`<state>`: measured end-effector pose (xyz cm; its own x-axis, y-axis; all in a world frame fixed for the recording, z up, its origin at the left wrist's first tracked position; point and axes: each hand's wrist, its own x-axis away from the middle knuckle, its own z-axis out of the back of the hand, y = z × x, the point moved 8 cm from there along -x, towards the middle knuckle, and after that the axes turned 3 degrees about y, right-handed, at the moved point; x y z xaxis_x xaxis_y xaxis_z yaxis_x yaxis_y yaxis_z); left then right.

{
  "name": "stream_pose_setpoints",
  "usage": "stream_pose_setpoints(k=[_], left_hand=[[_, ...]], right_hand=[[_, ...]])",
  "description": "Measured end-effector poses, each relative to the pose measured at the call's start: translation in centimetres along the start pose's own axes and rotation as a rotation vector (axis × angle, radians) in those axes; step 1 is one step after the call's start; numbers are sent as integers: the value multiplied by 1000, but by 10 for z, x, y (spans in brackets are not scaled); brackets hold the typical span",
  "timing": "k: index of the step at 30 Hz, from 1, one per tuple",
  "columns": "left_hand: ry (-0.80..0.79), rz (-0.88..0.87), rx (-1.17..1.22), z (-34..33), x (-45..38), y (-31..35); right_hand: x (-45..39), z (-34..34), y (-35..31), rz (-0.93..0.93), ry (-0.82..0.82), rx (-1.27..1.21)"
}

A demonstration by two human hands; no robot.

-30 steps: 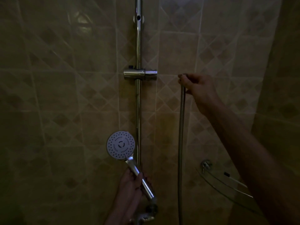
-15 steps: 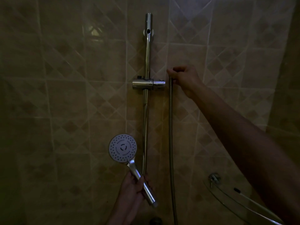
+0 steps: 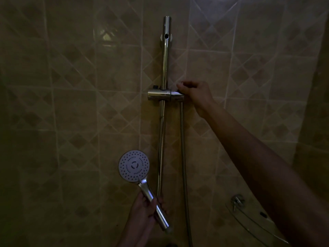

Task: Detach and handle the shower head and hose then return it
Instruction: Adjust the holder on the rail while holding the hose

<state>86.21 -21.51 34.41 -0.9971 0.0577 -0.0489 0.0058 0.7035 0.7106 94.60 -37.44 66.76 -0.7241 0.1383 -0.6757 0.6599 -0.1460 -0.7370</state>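
Note:
The round white shower head [image 3: 133, 166] with a chrome handle points up and to the left, low in the dim view. My left hand [image 3: 145, 213] grips that handle near its lower end. The metal hose [image 3: 183, 157] hangs straight down, detached from the handle. My right hand [image 3: 194, 94] pinches the hose's top end right against the right tip of the chrome holder [image 3: 164, 95] on the vertical slide rail [image 3: 164, 68].
Beige patterned tiles cover the wall [image 3: 71, 104]. A glass corner shelf [image 3: 252, 223] with a chrome bracket juts out at the lower right, below my right forearm. The rail runs down behind the handle.
My right hand carried the hose end left, from beside the holder up to its right tip. The view shifted upward, so more of the rail's top shows. My left hand kept its grip.

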Motion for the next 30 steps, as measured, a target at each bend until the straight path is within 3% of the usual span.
stream_pose_setpoints(k=[9, 14, 16, 19, 22, 26, 30], left_hand=[[-177, 50, 102, -10, 11, -4], [-44, 0, -29, 21, -3, -8], [-41, -6, -58, 29, -4, -10], [-49, -30, -98, 32, -2, -8], [-61, -40, -112, 33, 2, -10], [-88, 38, -64, 28, 13, -12], [-107, 43, -81, 25, 24, -12]], right_hand=[[14, 0, 10, -5, 47, -19], [22, -3, 14, -25, 85, -11], [25, -1, 5, 97, 113, 192], [36, -4, -18, 445, 95, 578], [39, -6, -24, 570, 40, 676], [32, -5, -15, 417, -12, 646], [39, 4, 0, 146, -119, 381]])
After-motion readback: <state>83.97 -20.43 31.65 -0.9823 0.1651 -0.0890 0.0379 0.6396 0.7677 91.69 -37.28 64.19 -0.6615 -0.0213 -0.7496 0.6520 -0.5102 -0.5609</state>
